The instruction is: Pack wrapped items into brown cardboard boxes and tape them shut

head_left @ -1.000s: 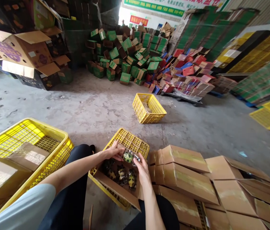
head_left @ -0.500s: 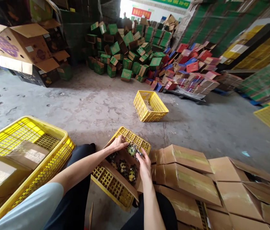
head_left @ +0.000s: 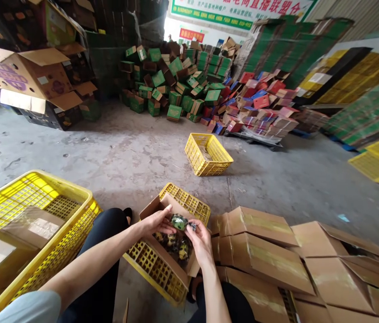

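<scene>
A green fruit in clear, dark-spotted wrap (head_left: pixel 179 221) is held above an open cardboard box (head_left: pixel 165 258). My right hand (head_left: pixel 200 240) pinches the twisted end of its wrap. Beside the fruit is my left hand (head_left: pixel 159 222), thumb raised and fingers stretched out towards it; whether the fingertips touch it I cannot tell. Several more wrapped yellowish fruits (head_left: pixel 183 251) lie inside the box, partly hidden by my hands. The box rests on a yellow plastic crate (head_left: pixel 152 269) that shows its perforated bottom.
At left stands a large yellow crate (head_left: pixel 90 202) with cardboard boxes inside. Taped cartons (head_left: pixel 259 231) are stacked close on my right. A smaller yellow crate (head_left: pixel 207 168) sits on the concrete floor ahead. Behind it are heaped green boxes (head_left: pixel 174 112) and red boxes (head_left: pixel 261 102).
My left hand has swung lower and its fingers have spread from the fruit's top. The fruit has shifted slightly left and down with my right hand. The view has tilted up.
</scene>
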A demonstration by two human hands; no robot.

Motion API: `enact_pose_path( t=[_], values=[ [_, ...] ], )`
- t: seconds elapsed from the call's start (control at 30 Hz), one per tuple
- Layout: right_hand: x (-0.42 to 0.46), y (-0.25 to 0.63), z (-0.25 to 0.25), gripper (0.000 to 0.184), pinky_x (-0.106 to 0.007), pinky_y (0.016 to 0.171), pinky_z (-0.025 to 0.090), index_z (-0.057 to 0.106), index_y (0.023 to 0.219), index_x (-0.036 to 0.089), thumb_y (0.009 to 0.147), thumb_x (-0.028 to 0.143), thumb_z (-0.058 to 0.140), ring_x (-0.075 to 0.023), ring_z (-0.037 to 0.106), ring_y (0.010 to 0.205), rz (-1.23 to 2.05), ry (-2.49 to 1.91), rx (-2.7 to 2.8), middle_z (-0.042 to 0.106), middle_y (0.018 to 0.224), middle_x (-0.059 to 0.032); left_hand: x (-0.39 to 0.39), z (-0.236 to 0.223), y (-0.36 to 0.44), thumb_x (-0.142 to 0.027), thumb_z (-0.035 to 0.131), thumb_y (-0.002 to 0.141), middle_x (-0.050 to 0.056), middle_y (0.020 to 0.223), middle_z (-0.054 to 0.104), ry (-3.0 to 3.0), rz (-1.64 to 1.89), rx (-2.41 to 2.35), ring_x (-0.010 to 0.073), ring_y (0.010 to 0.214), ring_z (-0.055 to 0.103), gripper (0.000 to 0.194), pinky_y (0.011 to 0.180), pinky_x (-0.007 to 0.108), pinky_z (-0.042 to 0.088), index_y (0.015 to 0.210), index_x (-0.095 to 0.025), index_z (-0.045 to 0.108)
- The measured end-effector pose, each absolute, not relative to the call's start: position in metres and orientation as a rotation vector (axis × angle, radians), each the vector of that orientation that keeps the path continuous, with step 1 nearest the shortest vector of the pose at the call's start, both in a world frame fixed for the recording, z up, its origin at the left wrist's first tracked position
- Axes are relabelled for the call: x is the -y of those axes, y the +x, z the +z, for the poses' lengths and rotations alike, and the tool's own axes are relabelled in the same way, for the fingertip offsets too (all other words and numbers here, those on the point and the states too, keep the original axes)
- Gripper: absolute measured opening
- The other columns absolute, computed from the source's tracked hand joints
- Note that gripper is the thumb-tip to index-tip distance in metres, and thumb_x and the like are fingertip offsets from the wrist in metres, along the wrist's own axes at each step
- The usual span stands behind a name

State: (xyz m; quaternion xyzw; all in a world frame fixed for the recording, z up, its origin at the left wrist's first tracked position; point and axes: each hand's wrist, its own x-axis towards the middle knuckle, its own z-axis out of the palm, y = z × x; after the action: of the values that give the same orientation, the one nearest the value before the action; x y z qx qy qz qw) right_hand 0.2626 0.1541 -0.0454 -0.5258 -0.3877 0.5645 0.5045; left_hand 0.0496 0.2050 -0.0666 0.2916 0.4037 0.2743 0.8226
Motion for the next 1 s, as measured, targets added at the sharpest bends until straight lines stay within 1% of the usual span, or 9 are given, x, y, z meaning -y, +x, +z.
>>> enact_pose_path(
  t=[0.1,0.17,0.23,0.37,0.5,0.67,0.77,0.9,1.0],
  values=[
    [-0.150,0.260,-0.040,0.034,-0.048,0.113,0.047,0.075,0.095,0.025,0.073,0.046,0.089,-0.0317,0.067,0.124,1.343,-1.267,1.043,0.078,0.120,-0.0070,-0.208,-0.062,0.047,-0.056,0.087,0.079,0.014,0.099,0.077,0.553,0.682,-0.782,0.0216,0.079,0.077,0.054,0.073,0.028,0.062,0.108,-0.012,0.072],
    [-0.148,0.260,-0.035,0.031,-0.049,0.119,0.042,0.076,0.098,0.026,0.074,0.042,0.087,-0.0330,0.058,0.138,1.353,-1.240,1.041,0.072,0.137,-0.0069,-0.209,-0.059,0.046,-0.043,0.093,0.074,0.010,0.101,0.076,0.534,0.723,-0.736,0.0191,0.078,0.076,0.051,0.076,0.029,0.062,0.111,-0.015,0.071],
    [-0.145,0.261,-0.030,0.036,-0.050,0.119,0.043,0.077,0.108,0.029,0.074,0.037,0.084,-0.0325,0.051,0.144,1.397,-1.199,0.960,0.066,0.147,-0.0054,-0.209,-0.056,0.045,-0.035,0.095,0.073,0.008,0.103,0.075,0.527,0.740,-0.713,0.0171,0.077,0.074,0.051,0.078,0.030,0.062,0.113,-0.018,0.071],
    [-0.142,0.265,-0.024,0.050,-0.050,0.114,0.049,0.073,0.126,0.034,0.076,0.034,0.077,-0.0304,0.047,0.148,1.493,-1.101,0.760,0.061,0.152,-0.0041,-0.208,-0.053,0.044,-0.025,0.096,0.069,0.008,0.108,0.073,0.535,0.782,-0.675,0.0160,0.082,0.072,0.060,0.077,0.029,0.060,0.121,-0.019,0.068],
    [-0.142,0.268,-0.024,0.050,-0.048,0.109,0.053,0.072,0.130,0.035,0.083,0.047,0.077,-0.0315,0.053,0.144,1.512,-1.146,0.725,0.062,0.151,-0.0059,-0.208,-0.051,0.045,-0.019,0.096,0.067,0.010,0.123,0.070,0.557,0.799,-0.624,0.0184,0.094,0.072,0.070,0.077,0.027,0.057,0.130,-0.022,0.065],
    [-0.140,0.270,-0.028,0.058,-0.043,0.100,0.058,0.072,0.129,0.033,0.075,0.046,0.088,-0.0319,0.064,0.130,1.437,-1.296,0.793,0.070,0.140,-0.0067,-0.207,-0.055,0.052,-0.017,0.096,0.066,0.011,0.134,0.066,0.592,0.782,-0.621,0.0206,0.104,0.071,0.076,0.081,0.025,0.055,0.135,-0.026,0.064],
    [-0.139,0.272,-0.031,0.053,-0.040,0.095,0.059,0.075,0.120,0.030,0.071,0.046,0.091,-0.0293,0.071,0.116,1.407,-1.316,0.791,0.076,0.127,-0.0068,-0.206,-0.060,0.057,-0.019,0.098,0.066,0.010,0.125,0.070,0.590,0.792,-0.626,0.0184,0.101,0.072,0.069,0.085,0.025,0.054,0.128,-0.022,0.070],
    [-0.139,0.277,-0.036,0.049,-0.039,0.088,0.058,0.075,0.110,0.029,0.068,0.047,0.092,-0.0275,0.073,0.101,1.361,-1.334,0.788,0.078,0.114,-0.0054,-0.204,-0.065,0.061,-0.027,0.099,0.066,0.009,0.106,0.073,0.607,0.733,-0.646,0.0176,0.092,0.072,0.047,0.091,0.029,0.055,0.105,-0.014,0.075],
    [-0.138,0.279,-0.038,0.047,-0.038,0.084,0.058,0.075,0.105,0.028,0.067,0.048,0.092,-0.0264,0.073,0.094,1.340,-1.333,0.805,0.079,0.106,-0.0046,-0.202,-0.066,0.061,-0.027,0.100,0.064,0.007,0.098,0.073,0.571,0.667,-0.640,0.0206,0.088,0.073,0.049,0.090,0.038,0.057,0.103,-0.015,0.073]
  ],
)
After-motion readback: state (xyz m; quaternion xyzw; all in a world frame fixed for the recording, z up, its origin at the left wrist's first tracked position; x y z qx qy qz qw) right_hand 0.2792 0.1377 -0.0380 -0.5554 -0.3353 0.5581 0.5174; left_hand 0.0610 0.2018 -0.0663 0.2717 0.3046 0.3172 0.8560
